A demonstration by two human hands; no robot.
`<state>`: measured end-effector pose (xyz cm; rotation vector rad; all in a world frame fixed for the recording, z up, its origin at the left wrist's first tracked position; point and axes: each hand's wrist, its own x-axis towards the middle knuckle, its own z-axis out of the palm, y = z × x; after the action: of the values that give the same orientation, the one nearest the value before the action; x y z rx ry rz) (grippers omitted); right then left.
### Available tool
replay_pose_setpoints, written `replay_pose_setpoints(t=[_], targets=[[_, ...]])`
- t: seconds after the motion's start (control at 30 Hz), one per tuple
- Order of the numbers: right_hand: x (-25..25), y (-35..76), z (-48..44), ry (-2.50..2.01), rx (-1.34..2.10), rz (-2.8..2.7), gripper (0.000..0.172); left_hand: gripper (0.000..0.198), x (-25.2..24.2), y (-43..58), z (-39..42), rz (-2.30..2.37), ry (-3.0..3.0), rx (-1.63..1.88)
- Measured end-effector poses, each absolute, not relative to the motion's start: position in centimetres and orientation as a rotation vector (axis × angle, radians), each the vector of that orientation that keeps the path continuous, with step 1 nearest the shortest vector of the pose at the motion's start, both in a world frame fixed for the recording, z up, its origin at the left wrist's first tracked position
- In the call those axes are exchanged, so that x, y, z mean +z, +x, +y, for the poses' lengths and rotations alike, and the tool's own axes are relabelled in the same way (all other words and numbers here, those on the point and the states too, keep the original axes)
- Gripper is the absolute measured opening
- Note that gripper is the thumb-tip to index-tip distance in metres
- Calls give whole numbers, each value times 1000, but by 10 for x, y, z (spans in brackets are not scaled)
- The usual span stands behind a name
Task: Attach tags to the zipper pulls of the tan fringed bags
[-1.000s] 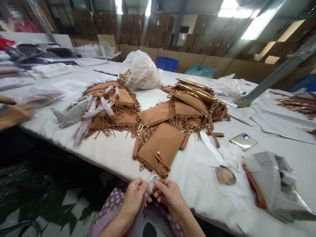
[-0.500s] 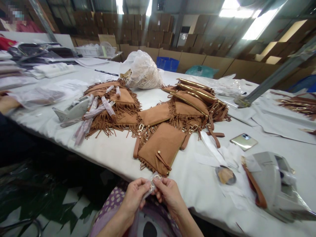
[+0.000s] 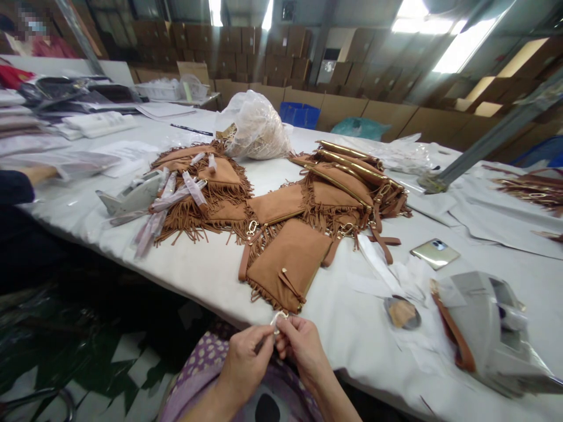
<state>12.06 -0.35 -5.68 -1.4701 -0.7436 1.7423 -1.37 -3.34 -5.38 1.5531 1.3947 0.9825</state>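
Observation:
Just off the table's front edge, my right hand (image 3: 303, 346) pinches a small pale metal clasp (image 3: 280, 316) with a rounded, ring-like shape. My left hand (image 3: 248, 354) is closed too, its thumb and forefinger meeting at the lower part of the same clasp. Whatever else the curled fingers cover is hidden. Right beyond my hands lies a flat tan fringed bag (image 3: 288, 264) with a zip and a short pull. Its wrist strap (image 3: 243, 262) hangs at the left side.
More fringed bags (image 3: 347, 181) are heaped behind, with plastic-wrapped straps (image 3: 193, 187) on the left pile. Grey tape dispensers (image 3: 488, 328) stand at right and left. A phone (image 3: 435, 254), a stuffed plastic bag (image 3: 257, 126) and a slanting post (image 3: 497, 129) are around. A co-worker's arm (image 3: 39, 174) reaches in.
The clear plastic around the clasp no longer shows between my fingers. My left hand has turned and closed more. The co-worker's arm at the left has moved further over the table.

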Motion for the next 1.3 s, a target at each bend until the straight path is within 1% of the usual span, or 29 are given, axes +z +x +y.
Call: replay_pose_setpoints(t=[0.13, 0.27, 0.33, 0.43, 0.5, 0.57, 0.63, 0.73, 0.87, 0.93, 1.03, 1.17, 1.3], targets=[[-57, 120, -1, -1528, 1738, -949, 45, 27, -51, -19, -34, 1294, 1796, 865], [-57, 118, 1, -1657, 1553, -1130, 40, 31, -45, -19, -34, 1259, 1938, 729], [-56, 120, 1, -1598, 1617, -1106, 40, 33, -45, -21, -37, 1242, 1894, 749], [-55, 123, 1, -1492, 1756, -1004, 42, 40, -60, -36, -50, 1311, 1726, 770], [-57, 125, 0, -1487, 1760, -970, 44, 45, -75, -56, -63, 1358, 1675, 679], [-58, 125, 0, -1522, 1718, -980, 44, 43, -86, -80, -76, 1363, 1698, 532], [-59, 124, 0, -1554, 1682, -1001, 43, 40, -87, -100, -82, 1424, 1739, 432], [-57, 123, 0, -1544, 1657, -1030, 41, 38, -68, -106, -72, 1576, 1794, 516], [-55, 124, -1, -1513, 1636, -1062, 40, 35, -40, -62, -40, 1560, 1706, 665], [-56, 125, -2, -1501, 1629, -1069, 40, 32, -41, -36, -28, 1479, 1613, 663], [-58, 129, -2, -1481, 1629, -1051, 41, 41, -56, -12, -20, 1315, 1369, 651], [-59, 130, -4, -1469, 1656, -1020, 41, 41, -70, -12, -24, 1161, 1020, 682], [-55, 118, -11, -1492, 1675, -1012, 45, 43, -68, -19, -31, 1102, 924, 639]])
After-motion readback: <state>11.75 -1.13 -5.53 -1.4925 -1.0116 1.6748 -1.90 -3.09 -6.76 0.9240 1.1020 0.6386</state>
